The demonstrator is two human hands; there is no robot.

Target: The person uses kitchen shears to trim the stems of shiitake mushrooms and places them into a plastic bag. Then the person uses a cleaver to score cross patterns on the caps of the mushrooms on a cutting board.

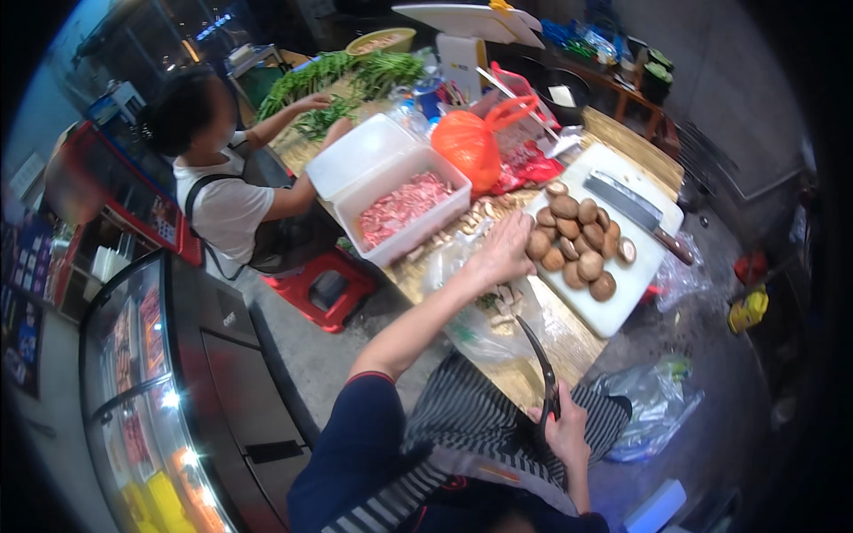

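My left hand [508,250] reaches over the table to the near left edge of a pile of brown mushrooms [580,243]; whether its fingers hold one is hard to tell. The pile lies on a white cutting board [600,320], beside a cleaver [626,200] with a wooden handle. Black-handled scissors [548,376] are gripped in my right hand [565,423], low at the table's near edge, blades pointing up and left. Under my left forearm, a clear plastic bag [473,333] holds pale cut pieces [506,303]. Loose mushroom pieces [480,214] lie behind my left hand.
A lidded plastic tub [400,230] of sliced raw meat and an orange plastic bag [466,150] stand beyond. Another person [230,200] sits at the left on a red stool [323,293], near leafy greens [390,72]. A glass display case [143,360] stands lower left.
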